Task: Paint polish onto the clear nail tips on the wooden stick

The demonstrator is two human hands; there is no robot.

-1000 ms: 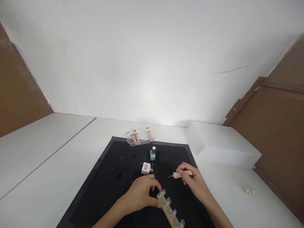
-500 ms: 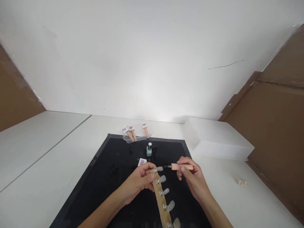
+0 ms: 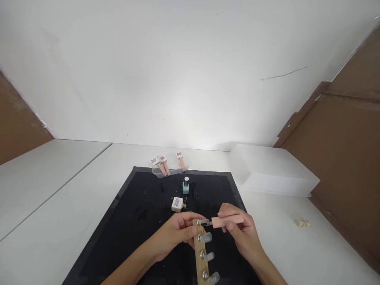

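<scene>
My left hand [image 3: 181, 231] grips the upper end of a wooden nail display strip [image 3: 199, 257]. Clear false nails [image 3: 207, 237] stick out to the right from metal mounts along it. Between the fingers of my right hand [image 3: 237, 227] is a nail polish brush [image 3: 228, 221] with a pink cap handle. Its bristles lie at the topmost false nail [image 3: 203, 222] and look to be touching it. Beyond my left hand, the open white polish bottle [image 3: 177, 204] with a purple label lies on the black mat [image 3: 142, 221].
A teal polish bottle [image 3: 185, 187] with a silver and white cap stands on the mat. Behind it, a clear plastic tray [image 3: 175, 172] holds 3 pink-capped polish bottles [image 3: 165, 165]. A white box [image 3: 273, 170] is at the right, with small cream-coloured pieces [image 3: 303, 223] nearer me.
The brush has moved left and slightly down from beside the top false nail onto it. The strip has shifted down and stands straighter, leaving the white bottle more visible.
</scene>
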